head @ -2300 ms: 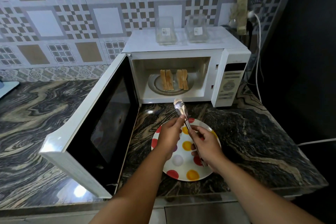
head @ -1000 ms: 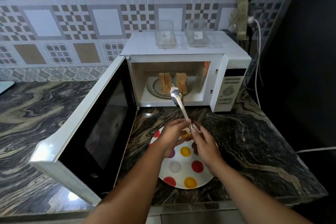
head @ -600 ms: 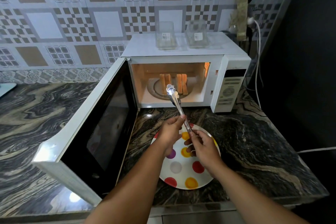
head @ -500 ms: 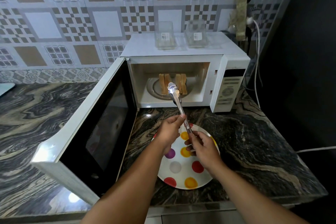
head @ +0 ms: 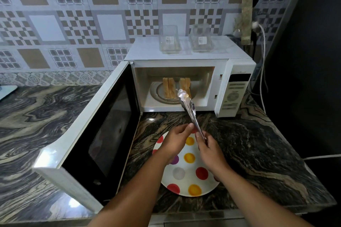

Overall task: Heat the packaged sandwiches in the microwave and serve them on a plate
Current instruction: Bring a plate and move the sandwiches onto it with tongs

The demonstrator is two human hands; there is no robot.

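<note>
Two toasted sandwiches (head: 176, 87) stand upright on the turntable inside the open microwave (head: 186, 86). Your right hand (head: 209, 150) grips metal tongs (head: 188, 106); your left hand (head: 176, 141) pinches them above the polka-dot plate (head: 186, 177) on the tabletop (head: 258, 143).

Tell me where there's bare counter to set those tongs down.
Free: the counter right of the spotted plate, below the microwave's control panel, and the wide stretch left of the open door. Crowded: between door and plate, where both hands hold the tongs.
</note>
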